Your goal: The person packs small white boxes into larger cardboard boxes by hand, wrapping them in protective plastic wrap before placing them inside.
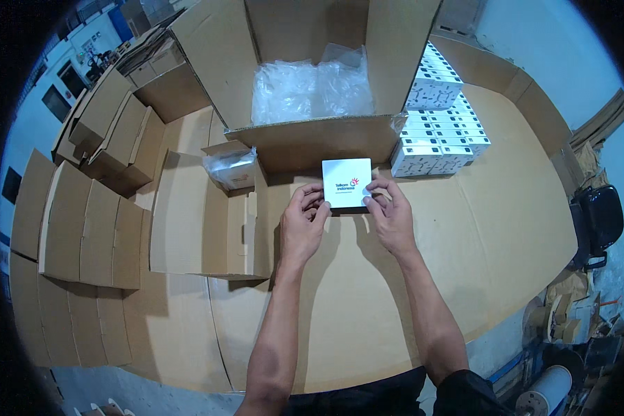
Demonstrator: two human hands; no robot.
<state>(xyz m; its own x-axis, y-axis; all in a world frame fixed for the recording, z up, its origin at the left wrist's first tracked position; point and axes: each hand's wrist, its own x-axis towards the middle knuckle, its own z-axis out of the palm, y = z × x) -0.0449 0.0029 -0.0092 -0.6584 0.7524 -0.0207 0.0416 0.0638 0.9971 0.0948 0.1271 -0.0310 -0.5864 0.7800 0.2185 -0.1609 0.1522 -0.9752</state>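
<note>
Between my two hands is a small square white box (pixel 340 177) with a red logo and dark print on its top face, held a little above the cardboard-covered table. My left hand (pixel 304 218) grips its left edge, thumb at the near corner. On the opposite edge, my right hand (pixel 393 216) pinches it with thumb and fingers. To the left of my left hand stands an open cardboard carton (pixel 215 232), with a clear plastic-wrapped item (pixel 231 168) at its far end.
A large open cardboard box (pixel 319 139) full of clear plastic bags (pixel 312 87) stands straight ahead. Stacked white boxes (pixel 437 156) are at its right. Several brown cartons (pixel 83 229) line the left side. The table (pixel 485 236) has a raised cardboard rim (pixel 534 104) at far right.
</note>
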